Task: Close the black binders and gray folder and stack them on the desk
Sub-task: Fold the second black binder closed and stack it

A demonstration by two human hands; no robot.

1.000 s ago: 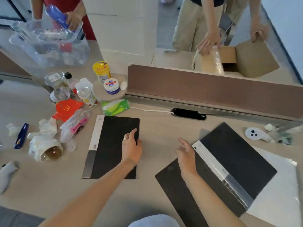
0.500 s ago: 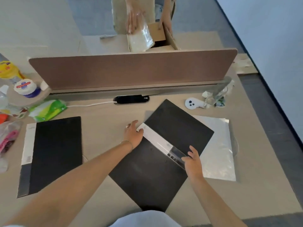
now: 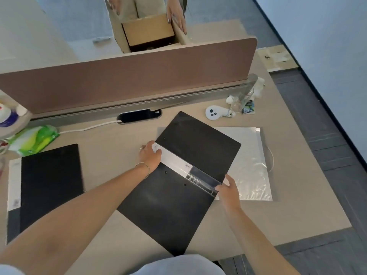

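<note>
An open black binder lies spread flat, outer side up, diagonally at the desk's middle, its white spine label running between my hands. My left hand grips the far end of the spine. My right hand holds the near end of the spine at the binder's right edge. A closed black binder with a white spine lies flat at the left. A gray folder lies flat to the right, partly under the open binder.
A brown divider panel runs along the desk's back edge, with a black cable port below it. A green wipes pack sits at left. A white controller and a glass stand at back right. Another person's hands hold a cardboard box beyond the divider.
My view swung right from the closed binder to the open one. Both hands moved onto the open binder's spine, left at the far end, right at the near end.
</note>
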